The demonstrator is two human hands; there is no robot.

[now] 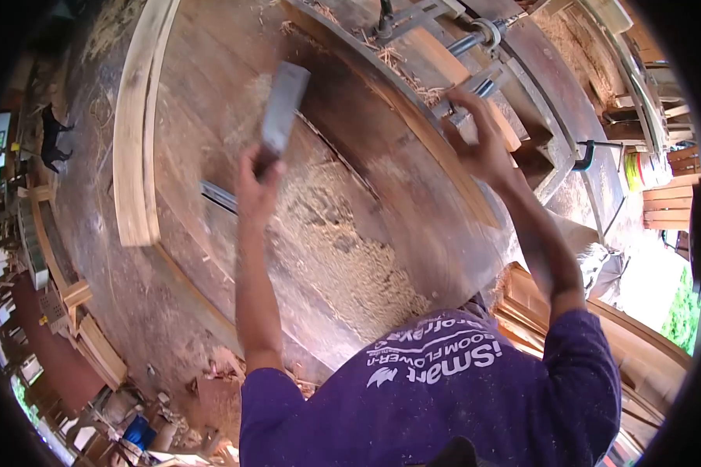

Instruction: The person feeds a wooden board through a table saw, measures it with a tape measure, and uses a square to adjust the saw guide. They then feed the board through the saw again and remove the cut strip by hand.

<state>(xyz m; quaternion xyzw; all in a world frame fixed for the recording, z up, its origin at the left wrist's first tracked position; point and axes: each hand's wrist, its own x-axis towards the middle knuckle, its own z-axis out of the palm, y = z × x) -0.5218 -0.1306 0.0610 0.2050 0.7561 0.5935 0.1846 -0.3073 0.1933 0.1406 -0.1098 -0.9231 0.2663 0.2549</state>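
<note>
My left hand is closed around the dark lower end of a flat grey rectangular block, which is blurred and tilts up above the bench. Off to the right, my right hand has its thumb and fingers apart in a curve. Its fingertips overlap the metal parts of a vise-like clamp with a shiny cylinder. A wooden piece lies along that metalwork, partly behind the hand. Below the left hand's block, a narrow metal strip rests on the bench.
Sawdust covers the bench middle, and curled shavings lie near the clamp. Long pale boards stand at left. A dark clamp grips the right-hand edge. More timber lies at lower right. A black dog is far left.
</note>
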